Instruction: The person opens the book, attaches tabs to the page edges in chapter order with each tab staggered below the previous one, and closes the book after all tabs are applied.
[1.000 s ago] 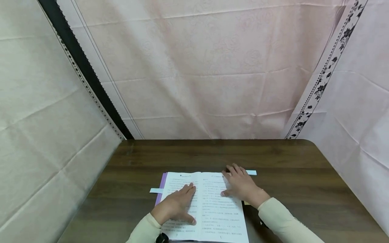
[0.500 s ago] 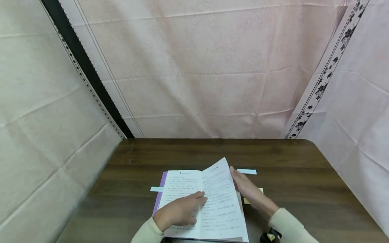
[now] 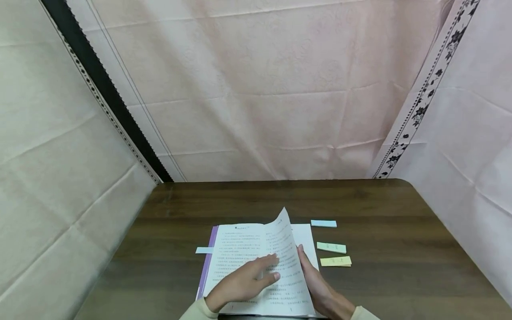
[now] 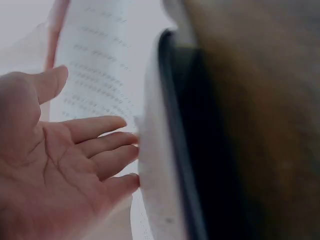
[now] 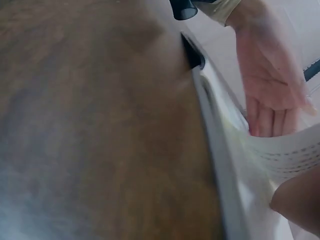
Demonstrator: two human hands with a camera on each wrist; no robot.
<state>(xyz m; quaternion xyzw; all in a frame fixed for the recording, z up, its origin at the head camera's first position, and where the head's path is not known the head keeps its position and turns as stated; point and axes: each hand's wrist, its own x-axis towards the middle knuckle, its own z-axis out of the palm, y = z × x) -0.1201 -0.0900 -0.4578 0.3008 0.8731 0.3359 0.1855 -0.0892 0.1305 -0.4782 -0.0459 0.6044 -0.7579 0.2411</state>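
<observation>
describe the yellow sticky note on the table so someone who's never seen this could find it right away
Start at the dark wooden table and find the open book near its front edge. Just right of the book, three small paper strips lie in a column. The yellow sticky note is the nearest one, below the green strip and the blue strip, and the only yellow one.
</observation>
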